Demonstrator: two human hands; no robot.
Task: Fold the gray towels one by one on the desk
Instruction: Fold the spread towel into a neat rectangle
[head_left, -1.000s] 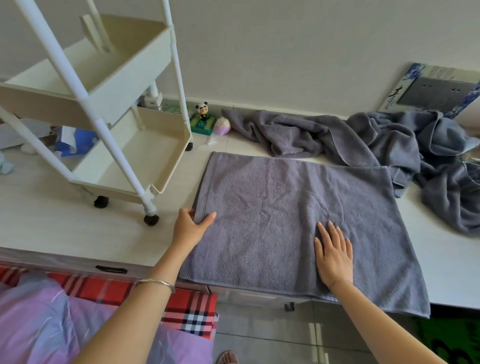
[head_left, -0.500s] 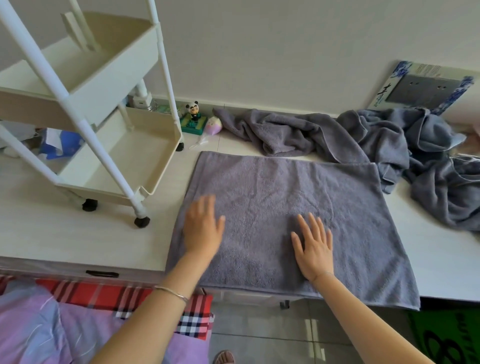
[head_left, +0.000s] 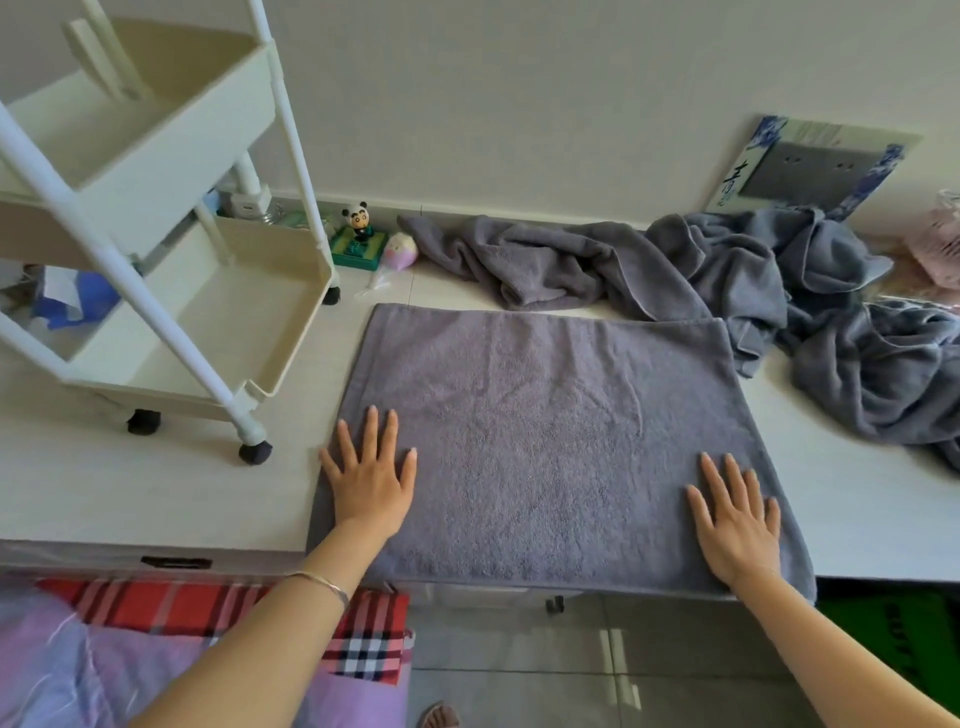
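Pressing both hands flat on the rectangular gray terry towel (head_left: 545, 441) spread across the white desk (head_left: 130, 493), palms down, fingers straight and splayed, gripping nothing. Left hand (head_left: 371, 480) lies on the towel's near-left edge, outer fingers right at the border. Right hand (head_left: 737, 525) lies near the near-right corner, well apart from the left. Wide spacing looks meant to flatten the cloth and pin both ends, so this reads as smoothing between folds, not a grab. Towel lies flat with straight edges and a few faint creases mid-panel; its near edge hangs a little over the desk front, so it could slide toward the person if pulled. Whether it is already doubled over, cannot tell for sure. Heap of crumpled gray towels (head_left: 753, 275) waits at the back right along the wall, touching the flat towel's far-right corner, likely the ones not yet folded and kept within reach. White plastic rolling cart (head_left: 171, 218) stands on the desk to the left, its black casters just beside the towel but apart. Small panda figurine (head_left: 358, 223) sits by the wall behind the towel. Next move probably needs fingers curling under one short edge to carry it over.
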